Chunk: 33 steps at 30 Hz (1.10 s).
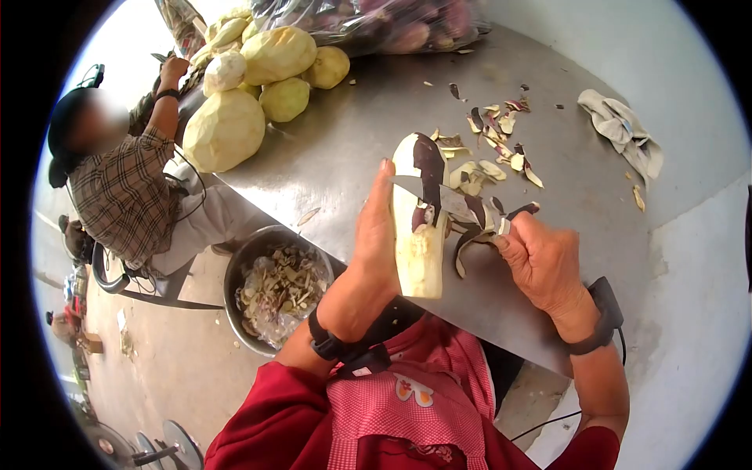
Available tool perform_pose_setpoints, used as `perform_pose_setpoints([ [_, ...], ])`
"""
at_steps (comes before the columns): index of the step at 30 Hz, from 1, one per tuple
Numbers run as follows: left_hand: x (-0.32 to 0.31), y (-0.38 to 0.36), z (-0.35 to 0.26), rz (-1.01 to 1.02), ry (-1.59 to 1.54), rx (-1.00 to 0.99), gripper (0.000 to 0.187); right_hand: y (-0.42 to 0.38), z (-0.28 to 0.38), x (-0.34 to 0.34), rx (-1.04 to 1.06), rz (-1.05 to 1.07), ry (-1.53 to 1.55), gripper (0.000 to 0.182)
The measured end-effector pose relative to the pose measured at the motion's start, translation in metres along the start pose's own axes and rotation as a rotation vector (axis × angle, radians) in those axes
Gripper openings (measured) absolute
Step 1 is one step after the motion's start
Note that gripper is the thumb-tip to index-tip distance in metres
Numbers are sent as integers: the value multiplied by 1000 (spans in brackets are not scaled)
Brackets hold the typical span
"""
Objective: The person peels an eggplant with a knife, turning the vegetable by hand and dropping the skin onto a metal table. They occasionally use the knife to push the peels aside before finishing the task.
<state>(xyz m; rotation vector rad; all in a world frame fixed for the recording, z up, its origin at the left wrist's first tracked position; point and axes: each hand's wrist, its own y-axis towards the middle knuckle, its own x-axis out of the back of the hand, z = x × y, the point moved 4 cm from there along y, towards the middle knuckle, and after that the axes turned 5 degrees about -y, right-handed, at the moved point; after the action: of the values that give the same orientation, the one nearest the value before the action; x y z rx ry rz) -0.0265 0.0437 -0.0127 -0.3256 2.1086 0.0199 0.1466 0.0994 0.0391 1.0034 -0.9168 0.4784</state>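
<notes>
My left hand (373, 243) is wrapped around the left side of a long, mostly peeled sweet potato (417, 262), its thumb pointing up along the side. The pale flesh is bare except for a strip of dark purple skin near the upper end. In my right hand (543, 262) is a knife (454, 202), its blade lying across the sweet potato at the skin strip. Dark peel hangs and clings around the blade near my right fingers. Loose peelings (501, 133) are scattered on the metal table (337, 157) beyond the knife.
Several large peeled roots (225, 131) are piled at the table's left edge. Behind them lies a clear plastic bag (392, 31) of unpeeled purple ones. A cloth (623, 133) rests by the right wall. A metal basin (235, 290) of peelings stands below left. Another person (121, 180) sits at left.
</notes>
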Motion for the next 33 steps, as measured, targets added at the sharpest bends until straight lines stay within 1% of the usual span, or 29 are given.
perform_pose_setpoints([
  [3, 0, 4, 1, 38, 14, -43, 56, 0, -1, 0, -26, -4, 0, 30],
  [7, -7, -2, 0, 76, 64, -44, 55, -1, 2, 1, -55, -22, -26, 29],
  [9, -14, -6, 0, -98, 143, -77, 55, -1, 2, 2, -62, -47, -23, 31],
  [11, -14, -4, 1, -79, 157, -71, 55, 0, -7, 0, -71, -73, -20, 32],
  [13, -13, -4, 3, -59, 171, -60, 55, -1, -36, -5, -272, -53, -206, 37],
  [14, -14, -4, 5, -63, 188, -66, 55, -1, -45, -2, -341, -52, -154, 41],
  [15, -15, -3, 4, -69, 202, -75, 55, 0, -45, 1, -342, -57, -158, 41],
  [16, -15, -2, 2, -89, 139, -42, 55, 1, -44, 5, -349, -108, -49, 41],
  [17, -19, -1, 0, -95, 142, -44, 55, 2, -42, 7, -355, -157, 66, 40],
  [18, -25, -3, -4, -156, 82, -71, 54, 2, -36, 9, -354, -155, 76, 40],
  [19, -27, -3, -7, -212, 21, -101, 53, 2, -29, 11, -363, -93, 80, 38],
  [20, -21, 1, -8, -156, 24, -123, 50, 1, -24, 10, -373, -34, 82, 36],
  [21, -22, 1, -9, -156, 29, -126, 50, 1, -20, 8, -372, -37, 86, 36],
  [23, -27, 1, -7, -127, -62, -118, 48, 2, -8, 10, -175, -144, 5, 32],
  [24, -26, 0, -6, -143, -62, -107, 47, 1, -5, 10, -116, -149, 32, 30],
  [25, -19, 1, -6, -146, -61, -109, 47, 0, -3, 10, -115, -148, 36, 30],
  [27, -16, 3, -5, 99, -108, -46, 47, -1, 8, 8, 34, -70, 183, 29],
  [28, -23, -5, -6, 9, -10, -198, 48, -3, 13, 4, 81, -67, 197, 31],
  [29, -18, -3, -7, 9, -7, -197, 48, -4, 13, 2, 79, -69, 198, 31],
  [31, -19, -1, -7, 124, -153, -25, 49, -4, 12, -2, 74, -87, 118, 32],
  [32, -14, 2, -3, -140, -103, -100, 50, -3, 8, -2, 73, -88, 119, 32],
  [33, -12, 2, -4, -140, -103, -101, 50, -2, -3, -1, -70, -84, 47, 33],
])
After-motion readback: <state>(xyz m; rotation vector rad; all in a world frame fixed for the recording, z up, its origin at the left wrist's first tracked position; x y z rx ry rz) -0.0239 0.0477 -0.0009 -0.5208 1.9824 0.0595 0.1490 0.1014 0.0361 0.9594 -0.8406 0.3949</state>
